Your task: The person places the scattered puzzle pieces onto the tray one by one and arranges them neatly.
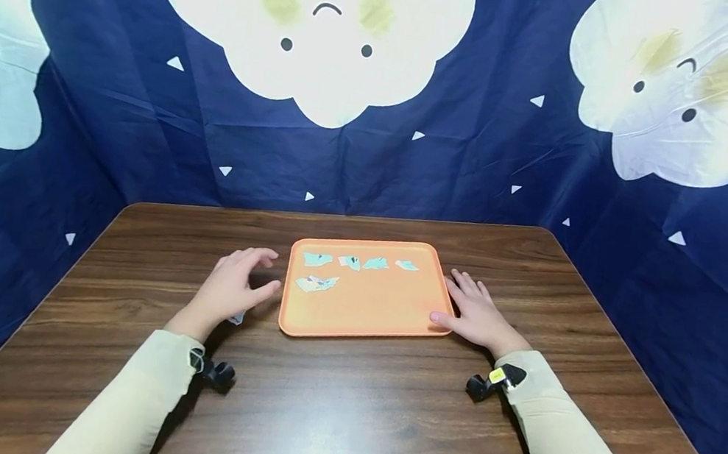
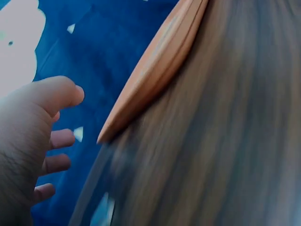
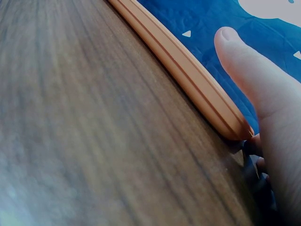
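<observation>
An orange tray (image 1: 382, 310) lies on the wooden table, bearing several torn paper scraps with light blue print. Four-cornered and ragged, one scrap (image 1: 317, 260) sits at the back left of a row; a larger piece (image 1: 316, 283) lies in front of it. My left hand (image 1: 231, 291) is held just left of the tray, fingers loosely bent and apart, with nothing between them. Another blue scrap (image 1: 237, 317) is partly hidden beneath that hand. At the tray's right edge rests my right hand (image 1: 477, 317), its thumb over the rim and its fingers extended outside.
The brown wooden table (image 1: 332, 401) reaches back to a dark blue cloth backdrop (image 1: 344, 166) with white clouds. A small black camera is strapped to each wrist.
</observation>
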Tool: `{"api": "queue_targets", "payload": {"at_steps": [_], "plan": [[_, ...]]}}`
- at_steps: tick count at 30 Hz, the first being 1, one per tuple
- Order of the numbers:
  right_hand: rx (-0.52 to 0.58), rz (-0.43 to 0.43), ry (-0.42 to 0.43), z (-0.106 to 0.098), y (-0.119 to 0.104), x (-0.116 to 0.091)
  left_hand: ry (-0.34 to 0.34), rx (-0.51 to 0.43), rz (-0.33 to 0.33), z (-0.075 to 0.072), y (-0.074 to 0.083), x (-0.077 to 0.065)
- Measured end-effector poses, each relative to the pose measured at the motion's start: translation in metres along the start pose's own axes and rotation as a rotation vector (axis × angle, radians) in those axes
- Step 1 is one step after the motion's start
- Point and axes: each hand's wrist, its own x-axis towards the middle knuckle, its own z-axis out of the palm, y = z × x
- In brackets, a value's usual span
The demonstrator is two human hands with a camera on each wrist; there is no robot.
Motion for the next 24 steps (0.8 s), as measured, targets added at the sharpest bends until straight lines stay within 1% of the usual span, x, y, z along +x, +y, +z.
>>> {"api": "queue_targets", "payload": {"at_steps": [5,10,17,24], "plan": [[0.001,0.005,-0.004,-0.001,-0.001,-0.001,-0.003,-0.010,-0.012,-0.014,-0.028,-0.020],[-0.003,0.007,-0.005,-0.001,-0.002,-0.001,0.014,-0.012,0.005,-0.022,-0.048,-0.036],[-0.004,-0.004,-0.002,0.001,0.000,0.000,0.008,0.002,0.011,-0.029,-0.061,-0.053],[-0.008,0.005,0.001,0.002,0.002,0.001,0.016,-0.016,0.012,-0.030,-0.069,-0.064]]}}
